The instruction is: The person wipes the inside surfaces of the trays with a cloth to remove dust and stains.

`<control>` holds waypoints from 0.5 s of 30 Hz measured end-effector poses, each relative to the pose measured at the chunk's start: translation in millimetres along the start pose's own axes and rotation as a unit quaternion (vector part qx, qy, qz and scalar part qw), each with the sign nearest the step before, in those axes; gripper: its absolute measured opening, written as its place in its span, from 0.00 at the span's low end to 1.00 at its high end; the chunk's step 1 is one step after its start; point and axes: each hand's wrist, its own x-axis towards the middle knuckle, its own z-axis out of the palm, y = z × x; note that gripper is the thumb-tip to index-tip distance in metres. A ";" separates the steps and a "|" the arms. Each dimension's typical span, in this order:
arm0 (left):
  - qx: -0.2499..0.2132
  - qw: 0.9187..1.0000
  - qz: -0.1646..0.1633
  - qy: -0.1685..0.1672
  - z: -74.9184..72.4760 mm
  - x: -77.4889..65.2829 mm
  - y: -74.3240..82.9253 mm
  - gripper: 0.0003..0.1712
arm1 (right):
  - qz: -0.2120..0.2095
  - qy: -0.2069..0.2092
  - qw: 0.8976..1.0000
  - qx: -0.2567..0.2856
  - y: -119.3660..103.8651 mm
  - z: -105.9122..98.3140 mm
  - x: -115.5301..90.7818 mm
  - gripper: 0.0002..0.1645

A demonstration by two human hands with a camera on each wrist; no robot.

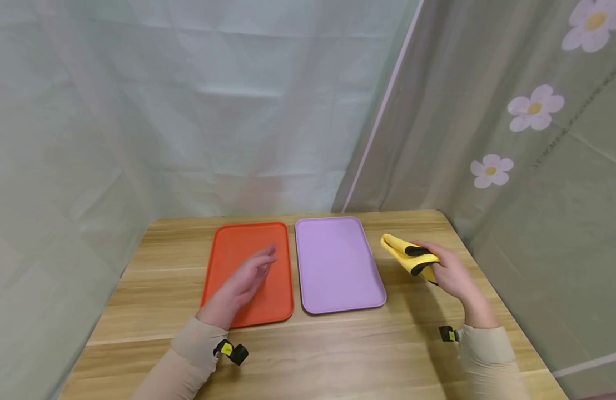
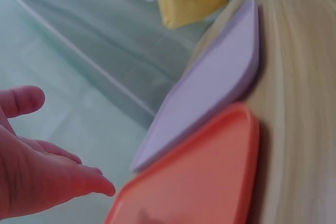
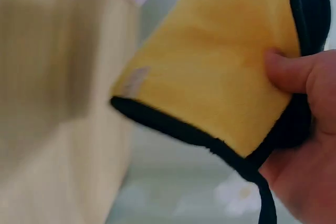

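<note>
My right hand (image 1: 450, 271) grips a folded yellow cloth (image 1: 405, 253) with black edging, held above the table to the right of the purple tray. In the right wrist view the thumb presses on the yellow face of the cloth (image 3: 210, 61), and a black strip dangles from its lower corner. My left hand (image 1: 248, 279) hovers over the red tray (image 1: 223, 250) with fingers extended, holding nothing. The left wrist view shows that hand (image 2: 47, 171) with its thumb spread from the fingers. Beside the red tray lies the purple tray (image 1: 338, 264), its surface bare.
Both trays lie side by side on a wood-grain table (image 1: 338, 355). A pale curtain (image 1: 248, 111) hangs behind the table's far edge. To the right, a grey-green curtain with printed white flowers (image 1: 492, 171) runs along the side. Each wrist carries a small black camera (image 1: 233, 351).
</note>
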 end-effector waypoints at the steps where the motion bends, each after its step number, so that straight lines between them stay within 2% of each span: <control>1: 0.003 1.000 -0.002 -0.001 -5.6 -3.5 0.4 0.42 | -0.009 0.004 1.000 -0.010 11.9 -1.3 0.0 0.38; 5: 0.003 1.000 -0.001 0.001 -25.6 -15.3 2.1 0.42 | -0.028 0.000 0.998 -0.060 53.3 -7.8 -10.9 0.39; 7: -0.001 1.000 -0.001 0.006 -34.6 -19.9 2.6 0.41 | -0.030 -0.023 0.996 -0.081 69.7 -9.3 -24.5 0.42; 10: -0.010 1.000 0.002 0.018 -48.1 -25.7 3.8 0.41 | -0.008 -0.081 0.994 -0.069 88.8 -7.3 -49.4 0.45; 13: -0.015 1.000 0.005 0.026 -60.5 -32.1 8.0 0.40 | 0.025 -0.131 0.991 -0.017 99.9 -4.4 -70.0 0.47; 15: -0.016 0.999 0.007 0.034 -67.5 -36.6 11.6 0.40 | 0.039 -0.143 0.989 0.011 102.8 -3.8 -79.4 0.48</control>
